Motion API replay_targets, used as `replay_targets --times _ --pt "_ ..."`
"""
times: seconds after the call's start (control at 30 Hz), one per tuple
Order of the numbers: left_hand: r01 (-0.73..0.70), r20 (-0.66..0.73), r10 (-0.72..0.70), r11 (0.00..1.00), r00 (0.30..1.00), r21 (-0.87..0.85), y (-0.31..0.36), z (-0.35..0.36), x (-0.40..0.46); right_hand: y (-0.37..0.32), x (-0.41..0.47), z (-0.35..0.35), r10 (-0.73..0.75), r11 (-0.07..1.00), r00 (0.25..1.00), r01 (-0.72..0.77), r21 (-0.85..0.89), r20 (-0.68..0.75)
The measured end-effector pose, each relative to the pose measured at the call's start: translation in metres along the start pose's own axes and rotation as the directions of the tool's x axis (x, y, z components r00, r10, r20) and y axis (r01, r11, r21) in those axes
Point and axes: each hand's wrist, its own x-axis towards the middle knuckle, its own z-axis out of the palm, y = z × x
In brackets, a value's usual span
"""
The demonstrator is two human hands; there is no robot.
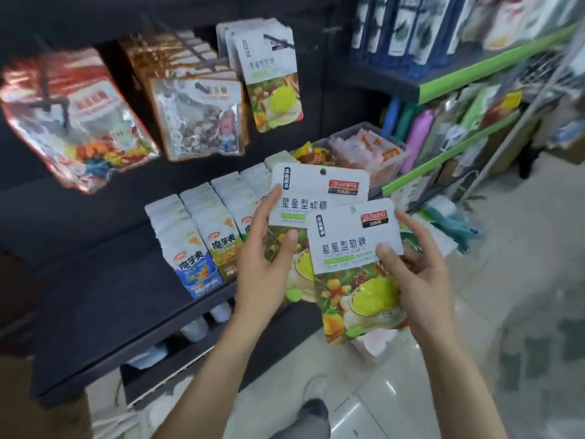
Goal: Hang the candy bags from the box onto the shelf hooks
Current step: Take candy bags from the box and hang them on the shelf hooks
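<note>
I hold two white-topped candy bags with fruit pictures in front of the shelf. My left hand (pixel 264 261) grips the rear bag (pixel 319 191), thumb on its front, its hang hole at the top. My right hand (pixel 418 264) grips the nearer bag (pixel 348 245), which overlaps the rear one's lower right. Several bags of the same kind (pixel 269 80) hang from a black hook (pixel 278 41) up on the dark back panel. No box is in view.
Other snack bags hang on hooks at upper left (pixel 72 118) and centre (pixel 199 118). Rows of white pouches (pixel 196 245) stand on the dark shelf (pixel 104 312). A clear tub of snacks (pixel 370 150) sits behind. Green-edged shelves (pixel 474 71) run along the right; tiled floor below.
</note>
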Motion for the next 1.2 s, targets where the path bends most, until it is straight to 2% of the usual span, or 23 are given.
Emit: replay_targets --times 0.1,0.3,0.53,0.83,1.0,1.2 --pt "-0.019 -0.035 0.016 0.998 0.999 -0.065 0.001 0.021 0.056 -0.005 0.059 0.012 -0.084 0.995 0.995 0.086 -0.043 0.048" --pt "-0.146 -0.098 0.139 0.987 0.985 -0.073 0.008 0.056 0.141 -0.025 0.164 0.018 -0.185 0.981 0.970 0.191 -0.019 0.156" --pt "-0.126 -0.278 0.113 0.992 0.954 -0.027 0.003 0.084 0.193 -0.029 0.239 0.023 -0.211 0.976 0.936 0.217 0.008 0.283" --pt "-0.054 -0.443 0.048 0.999 0.895 0.000 -0.003 0.102 0.199 -0.022 0.274 0.021 -0.163 0.986 0.882 0.165 0.035 0.442" --pt "-0.042 -0.466 0.021 0.998 0.885 -0.036 -0.004 0.106 0.193 -0.016 0.276 0.018 -0.166 0.985 0.875 0.165 0.043 0.455" --pt "-0.024 -0.489 0.051 0.998 0.871 0.061 -0.024 0.100 0.211 -0.011 0.284 0.026 -0.205 0.970 0.877 0.242 -0.031 0.434"
